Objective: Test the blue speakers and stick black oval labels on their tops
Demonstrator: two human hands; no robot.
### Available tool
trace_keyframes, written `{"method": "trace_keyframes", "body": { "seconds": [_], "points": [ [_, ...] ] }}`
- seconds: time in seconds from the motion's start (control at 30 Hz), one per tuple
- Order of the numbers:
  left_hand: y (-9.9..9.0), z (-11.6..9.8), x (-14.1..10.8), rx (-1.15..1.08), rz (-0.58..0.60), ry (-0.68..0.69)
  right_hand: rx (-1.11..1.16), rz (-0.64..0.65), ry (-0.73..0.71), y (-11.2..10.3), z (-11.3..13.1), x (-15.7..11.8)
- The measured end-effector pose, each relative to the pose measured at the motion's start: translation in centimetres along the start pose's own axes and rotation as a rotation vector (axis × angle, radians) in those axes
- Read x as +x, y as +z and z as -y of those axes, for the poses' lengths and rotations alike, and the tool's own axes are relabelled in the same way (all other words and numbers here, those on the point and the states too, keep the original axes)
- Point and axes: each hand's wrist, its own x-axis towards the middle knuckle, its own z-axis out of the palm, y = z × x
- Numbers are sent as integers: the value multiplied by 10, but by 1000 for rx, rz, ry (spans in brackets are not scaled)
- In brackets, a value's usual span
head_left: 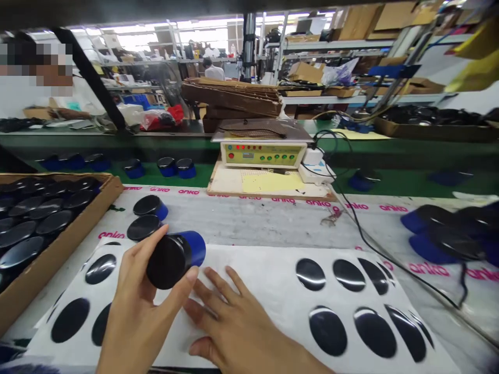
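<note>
A left hand (134, 304) grips a short blue cylinder with a glossy black round end (169, 259) between thumb and fingers, tilted above a white sheet (259, 280) bearing shiny black discs (328, 331). The right hand (237, 327) is palm down just beside it, over the sheet, fingers loosely spread. Behind stand two similar black-topped blue cylinders (148, 205); at left, a brown cardboard box (80, 236) holds rows of black-topped pieces (54, 222).
</note>
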Motion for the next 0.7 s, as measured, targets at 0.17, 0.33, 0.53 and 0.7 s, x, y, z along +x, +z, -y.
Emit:
{"method": "trace_keyframes", "body": {
  "seconds": [0.17,0.33,0.53,0.7],
  "points": [
    [31,6,-27,-64,147,143,76,17,316,-60,-3,-74],
    [76,12,-57,-155,480,291,10,127,420,-68,-23,-143],
    [91,15,-57,-152,523,198,162,262,374,-75,-32,-115],
    [87,14,-55,-154,538,187,184,247,344,-87,-35,-124]
  ]
}}
